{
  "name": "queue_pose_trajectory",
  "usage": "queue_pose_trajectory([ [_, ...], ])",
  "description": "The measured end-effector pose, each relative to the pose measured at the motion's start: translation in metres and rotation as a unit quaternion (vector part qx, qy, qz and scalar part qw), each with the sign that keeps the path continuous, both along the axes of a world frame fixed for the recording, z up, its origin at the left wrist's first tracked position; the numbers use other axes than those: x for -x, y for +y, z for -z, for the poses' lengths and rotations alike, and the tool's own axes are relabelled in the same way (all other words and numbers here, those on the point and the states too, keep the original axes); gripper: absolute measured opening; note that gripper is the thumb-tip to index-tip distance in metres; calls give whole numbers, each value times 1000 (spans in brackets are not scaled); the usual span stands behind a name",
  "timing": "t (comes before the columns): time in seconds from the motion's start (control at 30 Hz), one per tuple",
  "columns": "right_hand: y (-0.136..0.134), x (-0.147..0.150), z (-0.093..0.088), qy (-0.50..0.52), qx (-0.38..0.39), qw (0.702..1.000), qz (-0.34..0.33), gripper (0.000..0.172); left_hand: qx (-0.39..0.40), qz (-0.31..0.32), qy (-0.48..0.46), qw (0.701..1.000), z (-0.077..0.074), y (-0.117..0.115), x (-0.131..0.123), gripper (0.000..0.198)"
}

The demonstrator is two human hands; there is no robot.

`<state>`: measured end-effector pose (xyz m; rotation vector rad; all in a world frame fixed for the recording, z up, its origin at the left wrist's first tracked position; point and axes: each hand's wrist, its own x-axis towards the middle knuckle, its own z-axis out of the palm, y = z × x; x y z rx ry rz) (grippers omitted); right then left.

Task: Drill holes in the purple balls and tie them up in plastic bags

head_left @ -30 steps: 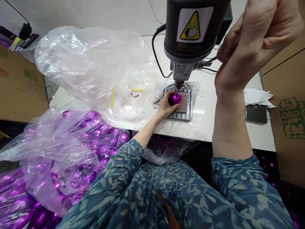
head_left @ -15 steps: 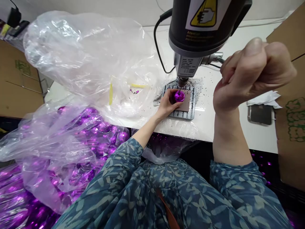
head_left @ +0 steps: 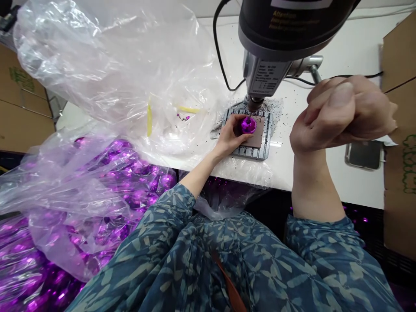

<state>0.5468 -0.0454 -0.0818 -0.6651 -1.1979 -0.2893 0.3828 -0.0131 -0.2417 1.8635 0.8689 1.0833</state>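
Observation:
A shiny purple faceted ball (head_left: 248, 125) sits on a square brown board (head_left: 258, 139), directly beneath the bit of a drill press (head_left: 264, 76). The thumb and fingers of my left hand (head_left: 229, 134) curl around the ball's left side and hold it there. The bit meets the top of the ball; whether it is inside cannot be made out. On the right, my right hand (head_left: 339, 113) is raised and closed around the press's lever (head_left: 315, 74), whose grip end is hidden in the fist. Under the board lies the slotted metal base (head_left: 250, 152).
Dark shavings (head_left: 276, 106) are scattered around the base. A large clear plastic bag (head_left: 107, 56) covers the table's left side, and a bag of purple balls (head_left: 130, 182) bulges below it. A phone (head_left: 364, 154) lies near the cardboard box (head_left: 401, 182) at right.
My right fist is lower in the picture, and more of the lever shows. The whole view has shifted slightly. My left hand still holds the ball under the bit.

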Motion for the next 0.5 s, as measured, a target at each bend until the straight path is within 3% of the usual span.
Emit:
queue_pose_trajectory([
  [0.2,6,-4,8,19,-9,1000,-22,81,-3,-8,-1,1000,-2,0,1,70],
  [0.4,10,-5,9,-2,20,1000,23,85,-11,-17,0,1000,-1,2,0,69],
  [0.5,13,-6,9,-33,-26,999,10,81,-17,-20,2,1000,1,2,-1,68],
])
